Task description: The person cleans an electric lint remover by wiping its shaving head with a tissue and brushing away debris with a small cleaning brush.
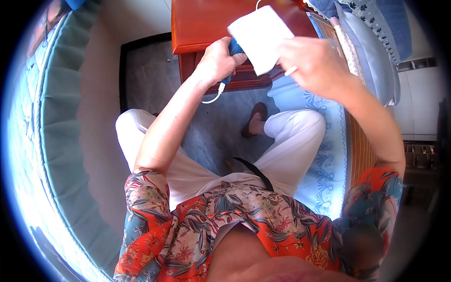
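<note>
White trousers (293, 141) nearest. Beyond, left hand (216, 63) curled closed around blue device (227, 77); white cable (215, 97) already joined at its lower end. Right hand (312, 63), partly curled, pinches right edge of white sheet (260, 37) (paper or cloth, cannot tell; fingertips blurred). Sheet covers part of device; neither set down. Red cabinet (199, 23) behind, drawer front below its top.

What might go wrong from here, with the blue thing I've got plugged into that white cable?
The white cable hangs in a loop below your left hand, so a snag could strain its plug. The blue device might slip onto the hard-looking floor. If the white sheet is damp, which I can't tell, moisture could reach the plug.
</note>
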